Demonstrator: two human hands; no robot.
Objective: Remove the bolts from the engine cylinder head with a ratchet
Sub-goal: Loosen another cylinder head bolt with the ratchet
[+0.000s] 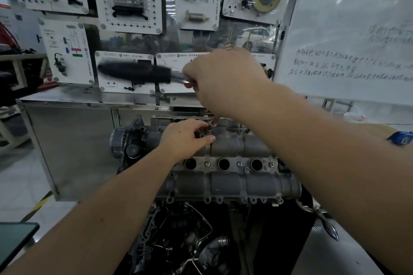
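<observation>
While the right hand (225, 80) grasps the ratchet (138, 71) at its head, the black handle points away to its left. Below it, the left hand (185, 138) pinches a bolt (209, 128) on the cylinder head (230, 163).

Two hands work over one engine cylinder head (225, 183): the left hand (186, 138) and the right hand (223, 78). One ratchet (138, 72) shows. Three round holes (224, 164) sit in a row along the head's middle. One whiteboard (348, 33) stands at the right edge.
</observation>
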